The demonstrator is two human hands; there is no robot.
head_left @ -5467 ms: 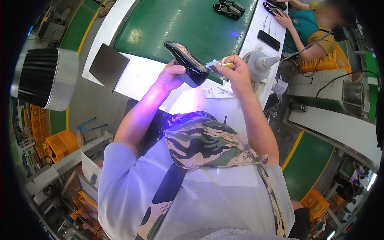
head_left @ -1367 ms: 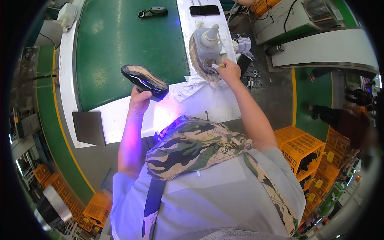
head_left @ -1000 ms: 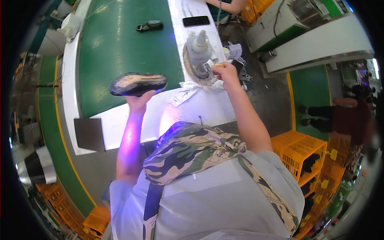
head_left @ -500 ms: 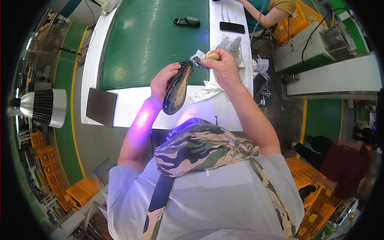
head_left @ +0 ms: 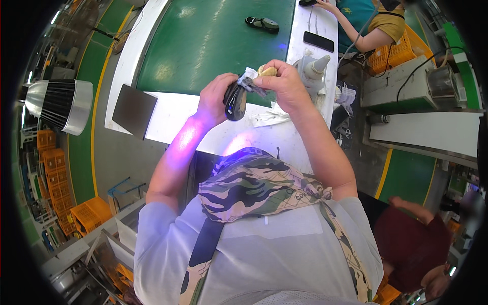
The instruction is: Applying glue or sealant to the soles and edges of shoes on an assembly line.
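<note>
My left hand [head_left: 212, 97] is closed around the side of a glossy black shoe [head_left: 235, 105]. The shoe is tilted with one end toward me, and part of its tan-and-dark underside shows. A stained grey-white cloth [head_left: 249, 80] is pinched in my right hand [head_left: 285, 85], together with a pale yellow lump [head_left: 267, 72] whose kind I cannot make out. The cloth touches the far end of the shoe and covers it. Close to my right hand, a grey bottle with a cone-shaped nozzle [head_left: 316, 67] stands on the white table edge. A crumpled white cloth [head_left: 270, 116] lies below that hand.
Another dark shoe [head_left: 262, 24] lies on the green belt [head_left: 203, 48]. On the white border rests a black phone [head_left: 318, 41]. A dark flat panel [head_left: 133, 111] sits at the left corner, near a metal lamp [head_left: 61, 104]. Co-workers are at far right and lower right.
The shoe has turned, so less of its underside shows. My right hand's cloth has come from beside the shoe onto its far end. The whole view has shifted.
</note>
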